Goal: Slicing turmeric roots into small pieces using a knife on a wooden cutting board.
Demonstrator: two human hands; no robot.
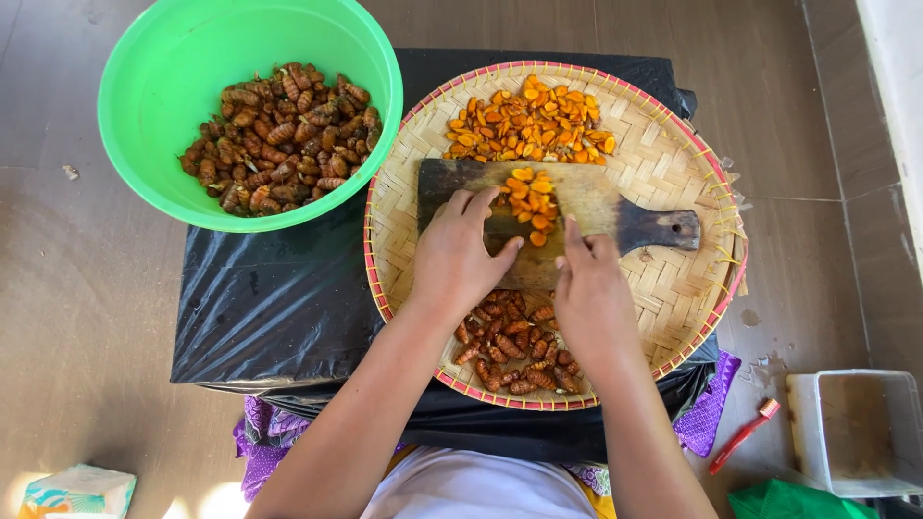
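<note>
A dark wooden cutting board (596, 207) lies on a round woven bamboo tray (673, 279). A small heap of orange turmeric slices (534, 197) sits on the board. My left hand (461, 255) rests palm-down on the board, its fingertips at the slices. My right hand (591, 293) is beside it, fingers curled and index finger stretched forward toward the slices. What either hand grips is hidden beneath it. A pile of whole brown turmeric roots (514, 351) lies on the tray just below my hands. More orange slices (529, 125) are heaped at the tray's far side.
A green plastic bowl (183, 58) with several whole roots stands at the upper left, overlapping the tray's rim. Both rest on a low surface covered in black plastic (269, 308). On the floor at right are a white tub (856, 432) and a red toothbrush (745, 432).
</note>
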